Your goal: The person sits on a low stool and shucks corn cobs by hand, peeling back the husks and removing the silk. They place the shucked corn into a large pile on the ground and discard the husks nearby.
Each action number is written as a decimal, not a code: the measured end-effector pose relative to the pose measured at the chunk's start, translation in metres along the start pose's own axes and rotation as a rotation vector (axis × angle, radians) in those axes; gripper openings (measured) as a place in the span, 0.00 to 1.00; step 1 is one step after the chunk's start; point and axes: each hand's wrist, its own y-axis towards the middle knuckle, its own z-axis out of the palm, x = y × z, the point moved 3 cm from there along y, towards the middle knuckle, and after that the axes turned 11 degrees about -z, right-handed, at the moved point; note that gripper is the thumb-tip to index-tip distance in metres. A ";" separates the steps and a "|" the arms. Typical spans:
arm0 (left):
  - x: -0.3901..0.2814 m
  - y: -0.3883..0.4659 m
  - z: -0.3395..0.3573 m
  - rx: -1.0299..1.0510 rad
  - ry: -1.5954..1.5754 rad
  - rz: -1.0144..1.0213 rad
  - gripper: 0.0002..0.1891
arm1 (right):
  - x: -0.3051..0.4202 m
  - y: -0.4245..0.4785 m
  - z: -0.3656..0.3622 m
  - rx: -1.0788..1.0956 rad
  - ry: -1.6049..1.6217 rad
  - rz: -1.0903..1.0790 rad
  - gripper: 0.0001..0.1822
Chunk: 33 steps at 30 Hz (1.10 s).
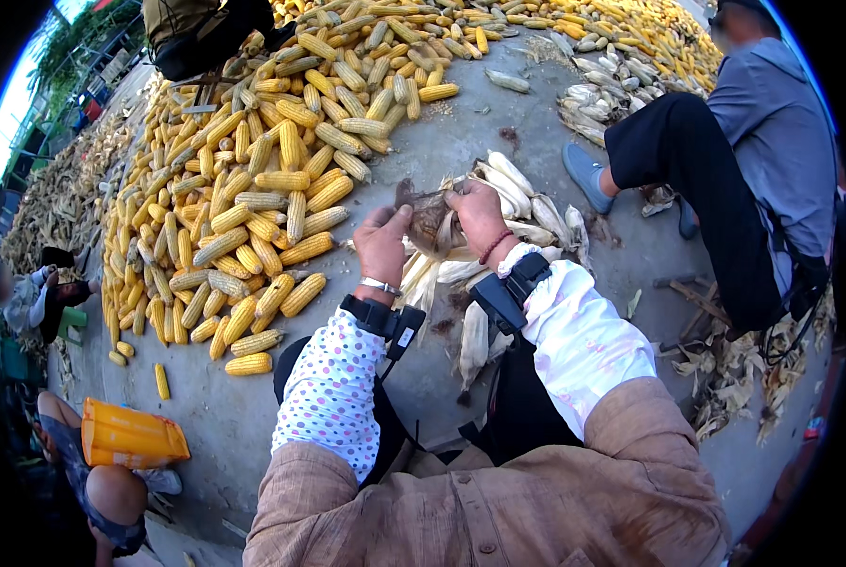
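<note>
Between my two hands is a corn husk with brown silk (430,223), pale leaves hanging below it. My left hand (382,244) pinches its left side between thumb and fingers. On the other side my right hand (478,212), with a dark red bead bracelet at the wrist, grips the silk and husk tip. Just behind and below lie unhusked corn ears in pale husks (511,186). One more husked ear (474,340) lies nearer my knees, its silk end towards me. Whether a cob is inside the held husk cannot be told.
A large heap of bare yellow corn cobs (281,177) spreads at left and ahead. A seated person (770,142) is at right, beside more ears in husks (597,99) and loose dry husks (742,368). Lower left, another person's knee (114,492) is near an orange container (132,434).
</note>
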 end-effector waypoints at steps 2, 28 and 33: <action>-0.005 0.003 -0.010 -0.063 -0.067 -0.046 0.05 | -0.008 0.009 -0.008 -0.032 -0.010 0.072 0.08; -0.008 0.019 -0.040 -0.362 -0.222 -0.009 0.07 | 0.087 -0.014 -0.013 -0.004 -0.387 -0.655 0.16; -0.009 0.019 -0.033 -0.304 -0.298 -0.030 0.08 | 0.058 -0.037 0.024 0.382 -0.252 -0.261 0.25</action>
